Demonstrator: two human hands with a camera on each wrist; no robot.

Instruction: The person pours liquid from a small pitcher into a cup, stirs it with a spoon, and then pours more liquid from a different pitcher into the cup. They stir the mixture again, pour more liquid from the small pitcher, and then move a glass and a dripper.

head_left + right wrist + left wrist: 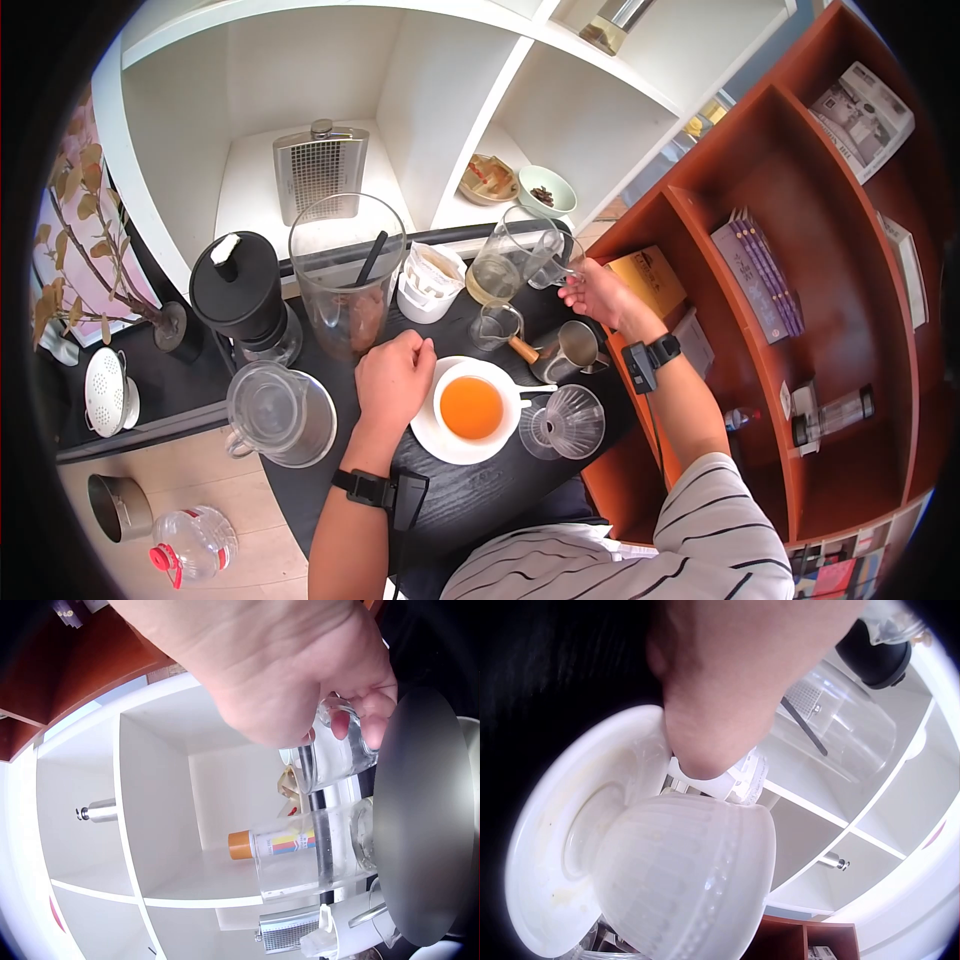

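My right hand [600, 297] is at the back right of the black table, its fingers curled round the handle of a small clear glass mug [330, 761]. A taller clear glass [492, 278] stands just left of that mug. My left hand [395, 380] rests loosely curled near the table's middle, its fingertips hidden and no object showing in it. Beside it, a ribbed white teacup [690, 877] with orange-brown liquid [471, 408] sits on a white saucer [547, 862]. In front of the right hand stands a metal pitcher [575, 350].
A small wooden-handled glass pot [495, 328], a white cup with a drip bag [431, 285], a clear dripper [563, 422], a large glass vessel [345, 290], a black grinder [240, 290] and a lidded glass jug [270, 405] crowd the table. White shelving [420, 110] rises behind.
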